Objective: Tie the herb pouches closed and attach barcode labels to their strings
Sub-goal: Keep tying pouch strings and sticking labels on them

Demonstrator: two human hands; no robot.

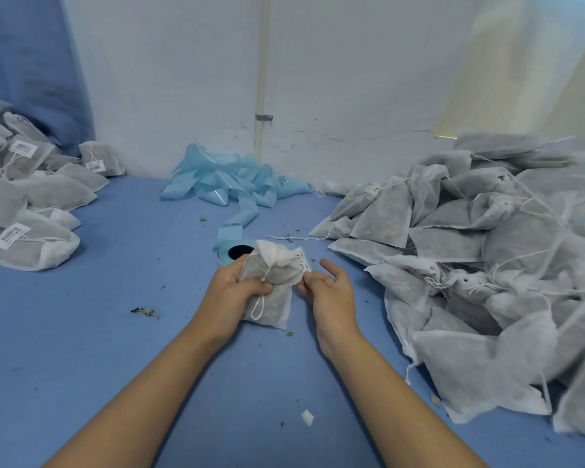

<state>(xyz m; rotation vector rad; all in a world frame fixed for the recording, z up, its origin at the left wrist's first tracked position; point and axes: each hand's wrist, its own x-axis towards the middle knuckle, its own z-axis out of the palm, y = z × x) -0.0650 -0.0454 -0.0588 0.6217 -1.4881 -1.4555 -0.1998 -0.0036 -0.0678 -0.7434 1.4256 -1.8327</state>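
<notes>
a person's two bare hands work over a blue surface (pixel 115 332) set against a white wall. the left hand (pixel 232 292) has its grip curled round a white mesh herb pouch (pixel 272 295) near the middle of the surface, thumb and fingers pinching the pouch's white drawstring (pixel 263 292), whose loop hangs down over the pouch's front. the pouch's neck is gathered and its lower end rests on the surface. the right hand (pixel 328 288) sits just beside the pouch on its right, its thumb and fingertips in a narrow grip pinching the end of a white label (pixel 304 260) with dark print, the index finger stretched out above. behind the pouch lies a pale blue label roll (pixel 232 251) with a dark core, its spent backing ribbon (pixel 230 184) trailing back into a loose tangle by the wall. to the right, a large heap of pouches (pixel 480 265) with loose strings spreads along the surface's edge. to the far left lies a smaller pile of pouches carrying barcode labels (pixel 31 204). scraps of dried herb (pixel 144 311) dot the surface, and a small white scrap (pixel 307 417) lies between the forearms.
</notes>
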